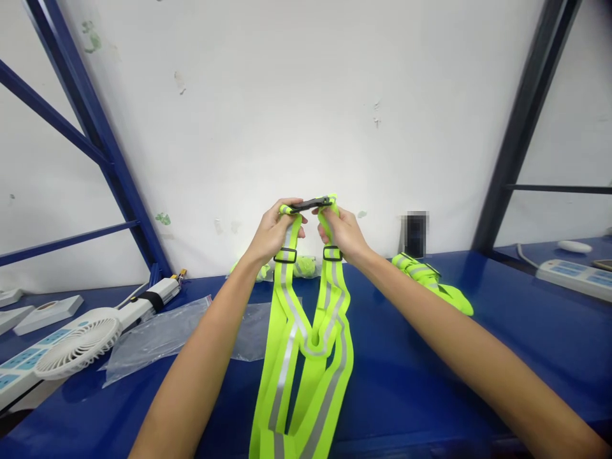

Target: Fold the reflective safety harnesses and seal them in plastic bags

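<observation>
Neon yellow reflective straps with silver stripes, a reflective harness (284,357), hang down from both hands over the blue table. My left hand (276,231) is closed around the strap at one end of a black buckle (310,204). At the buckle's other end, my right hand (342,231) pinches the other strap. The buckle spans the gap between the hands and looks joined, though fingers partly cover its ends. Below each hand sits a black slide adjuster, the left adjuster (285,255) and the right adjuster (333,254). The harness's lower end runs out of view.
Another folded yellow harness (433,280) lies right on the blue table (406,376). Bagged yellow bundles (306,266) sit behind my hands. Clear plastic bags (157,335), a white fan (79,347) and a power strip (29,363) are at left. A second power strip (576,277) lies far right.
</observation>
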The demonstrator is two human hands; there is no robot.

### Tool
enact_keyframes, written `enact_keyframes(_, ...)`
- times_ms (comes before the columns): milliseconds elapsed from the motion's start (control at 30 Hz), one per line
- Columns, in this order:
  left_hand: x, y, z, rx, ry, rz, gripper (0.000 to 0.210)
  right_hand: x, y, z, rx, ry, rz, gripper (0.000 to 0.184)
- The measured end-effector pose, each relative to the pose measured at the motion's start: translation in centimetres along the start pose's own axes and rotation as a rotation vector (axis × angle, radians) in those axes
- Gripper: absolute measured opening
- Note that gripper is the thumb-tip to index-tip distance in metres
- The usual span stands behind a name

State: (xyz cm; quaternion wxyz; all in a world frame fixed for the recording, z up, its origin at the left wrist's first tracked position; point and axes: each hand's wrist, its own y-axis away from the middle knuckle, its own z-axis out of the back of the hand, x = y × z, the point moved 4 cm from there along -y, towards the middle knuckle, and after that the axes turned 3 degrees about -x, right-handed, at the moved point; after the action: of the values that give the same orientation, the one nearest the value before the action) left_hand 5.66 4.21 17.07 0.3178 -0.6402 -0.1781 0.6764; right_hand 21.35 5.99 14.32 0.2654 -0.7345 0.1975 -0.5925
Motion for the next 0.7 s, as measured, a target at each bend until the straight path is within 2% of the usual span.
enact_keyframes(133, 1.3, -0.4, 0.6, -0.039, 0.075, 0.105, 0.035, 0.0, 0.0, 0.2, -0.073, 0.057, 0.03, 0.048)
enact_keyframes(200, 1.9, -0.6, 0.8, -0.073, 0.113, 0.093, 0.039, -0.1, 0.1, -0.1, -0.072, 0.036, -0.027, 0.046)
enact_keyframes(333, 2.1, -0.8, 0.9, -0.111, 0.136, 0.022, 0.044, 0.0, 0.3, -0.6, 0.01, -0.099, -0.158, 0.04)
enact_keyframes(433, 1.9, -0.8, 1.0, -0.092, 0.11, 0.023, 0.045, 0.6, 0.2, -0.4, 0.069, -0.132, -0.124, 0.045)
enact_keyframes(567, 1.9, -0.7, 1.0, -0.103, 0.179, -0.023, 0.034, 1.3, 0.3, -0.5, 0.167, -0.123, -0.037, 0.032)
enact_keyframes(700, 2.2, -0.8, 0.8, -0.159, 0.264, -0.005, 0.031, 1.2, 0.4, -0.8, 0.082, -0.185, -0.048, 0.03)
